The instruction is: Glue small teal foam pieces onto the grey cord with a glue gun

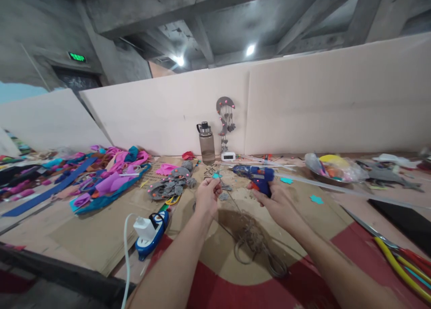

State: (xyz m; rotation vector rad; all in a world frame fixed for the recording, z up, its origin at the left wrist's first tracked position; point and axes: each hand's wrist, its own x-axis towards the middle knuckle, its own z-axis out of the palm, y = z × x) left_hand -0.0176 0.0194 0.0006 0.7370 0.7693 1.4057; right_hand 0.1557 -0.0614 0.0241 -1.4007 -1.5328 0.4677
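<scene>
My right hand [274, 203] is wrapped round the handle of a blue glue gun [257, 174], whose nozzle points left. A small teal felt piece [216, 175] is pinched in the fingertips of my left hand [207, 194], just left of the nozzle. Between my forearms a tangle of grey cord [252, 241] lies on the cardboard [232, 273]. Grey felt pieces with pink dots [171, 185] are heaped left of my left hand. Two more teal felt pieces, one nearer [316, 199] and one farther [286, 180], lie right of the glue gun.
A blue and white power strip [151, 235] with a white plug stands at front left. Bright felt scraps [114, 174] pile up at left. A bottle [206, 143] and a small clock [228, 156] stand before the white board. Yellow-and-red-handled scissors [397, 259] and a bowl [332, 178] are at right.
</scene>
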